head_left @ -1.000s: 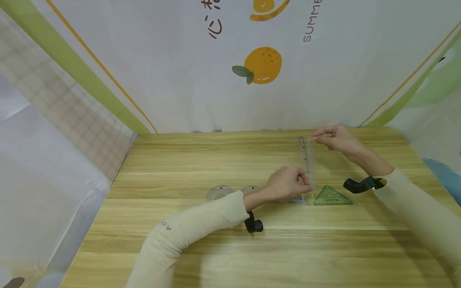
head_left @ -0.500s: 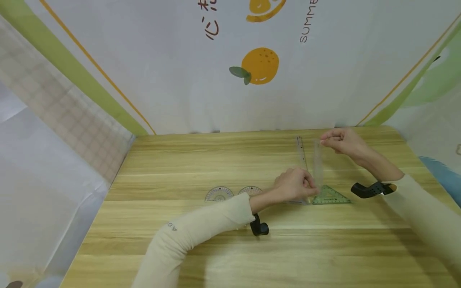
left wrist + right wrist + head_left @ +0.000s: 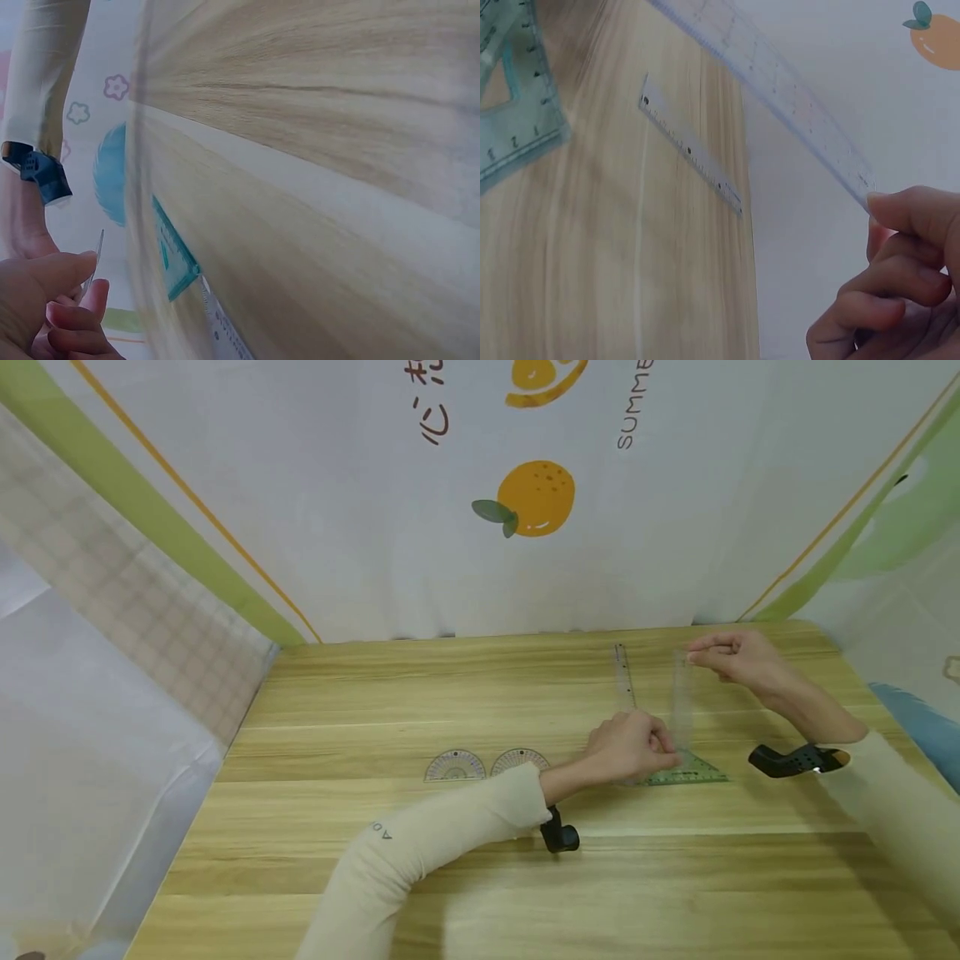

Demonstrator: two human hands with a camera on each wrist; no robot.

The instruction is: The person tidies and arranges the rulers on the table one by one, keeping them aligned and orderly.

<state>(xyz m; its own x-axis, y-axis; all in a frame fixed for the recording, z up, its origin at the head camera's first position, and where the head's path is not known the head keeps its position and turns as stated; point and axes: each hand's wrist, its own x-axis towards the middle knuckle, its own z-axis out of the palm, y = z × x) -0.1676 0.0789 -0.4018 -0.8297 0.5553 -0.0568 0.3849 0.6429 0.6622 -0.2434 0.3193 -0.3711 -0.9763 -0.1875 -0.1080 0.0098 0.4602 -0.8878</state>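
A clear ruler [image 3: 682, 700] is held up off the table between both hands. My right hand [image 3: 741, 662] pinches its far end between thumb and fingertip, plain in the right wrist view. At the near end my left hand [image 3: 632, 747] grips it; the left wrist view shows only a thin sliver of ruler [image 3: 97, 255] by the thumb. Below lies a green triangular set square [image 3: 703, 771], partly covered by the left hand. A second clear ruler [image 3: 624, 672] lies on the table left of the held one, its near part hidden behind that hand.
Two clear protractors [image 3: 455, 766] lie side by side left of the left hand, the right one partly behind the sleeve. A printed cloth [image 3: 360, 543] hangs at the back edge of the wooden table [image 3: 300, 827].
Both hands have carried the held ruler to the right, away from the ruler lying on the table and over the green set square. The view has shifted slightly.
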